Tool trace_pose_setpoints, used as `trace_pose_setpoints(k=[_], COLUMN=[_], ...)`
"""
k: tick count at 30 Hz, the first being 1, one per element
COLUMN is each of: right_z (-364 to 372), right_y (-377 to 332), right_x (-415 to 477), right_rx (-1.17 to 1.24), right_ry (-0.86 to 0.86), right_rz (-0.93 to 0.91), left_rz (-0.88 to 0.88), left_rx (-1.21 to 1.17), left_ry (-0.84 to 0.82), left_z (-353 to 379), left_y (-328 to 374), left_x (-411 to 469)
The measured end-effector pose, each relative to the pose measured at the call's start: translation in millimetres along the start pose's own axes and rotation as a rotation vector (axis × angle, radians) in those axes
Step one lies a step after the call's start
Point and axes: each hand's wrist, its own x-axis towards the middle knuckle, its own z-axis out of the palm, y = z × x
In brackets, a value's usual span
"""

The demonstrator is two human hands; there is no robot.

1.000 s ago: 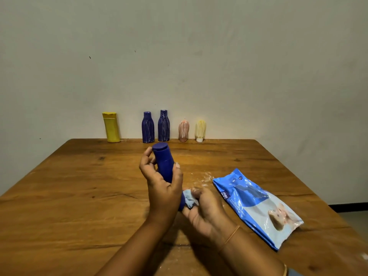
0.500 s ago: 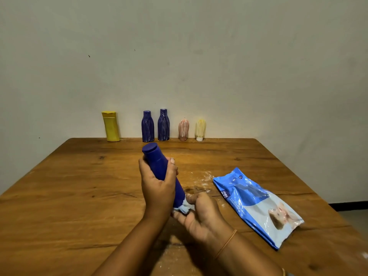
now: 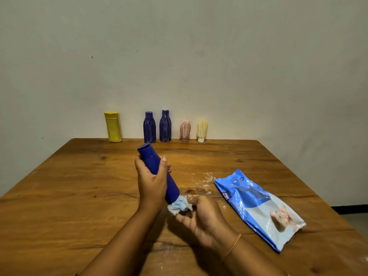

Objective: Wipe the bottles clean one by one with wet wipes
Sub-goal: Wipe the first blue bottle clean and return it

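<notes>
Head view: your left hand (image 3: 152, 182) curls round the smooth blue bottle (image 3: 172, 188) at mid-body. The bottle is tilted, top end up and away, and held above the wooden table (image 3: 79, 186). Your right hand (image 3: 203, 220), low and just beside it, pinches a crumpled pale-blue wet wipe (image 3: 178, 206) against the bottle's lower end. A glossy wipes pack (image 3: 256, 206) lies flat to the right. At the far edge stand a yellow bottle (image 3: 113, 127), two streaked blue bottles (image 3: 149, 127), a pink tube (image 3: 185, 130) and a cream tube (image 3: 202, 130).

Bottles (image 3: 165, 126) along table's (image 3: 59, 196) back edge, pack (image 3: 256, 206) right (flat)
</notes>
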Motion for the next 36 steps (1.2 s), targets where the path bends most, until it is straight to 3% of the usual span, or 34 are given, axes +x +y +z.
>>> trace_pose_setpoints(k=[5, 11, 16, 24, 33, 36], right_z=[-13, -25, -13, 21, 32, 22], right_y=[-24, -26, -27, -30, -29, -30], right_x=[14, 37, 58, 107, 167, 184], right_rx=[0.104, -0.062, -0.248, -0.622, -0.997, -0.972], right_ry=[0.065, 0.111, 0.172, 0.197, 0.131, 0.178], right_rz=[-0.136, -0.083, -0.109, -0.365, -0.545, -0.584], left_rz=[-0.388, -0.440, -0.322, 0.066, 0.257, 0.278], left_rx=[-0.248, -0.191, 0.000, 0.463, 0.666, 0.754], left_ry=[0.118, 0.078, 0.018, -0.059, -0.089, -0.109], left_z=[-18, -36, -50, -76, -81, -79], left_y=[-18, -27, -22, -17, -31, -37], left_x=[21, 34, 54, 123, 208, 235])
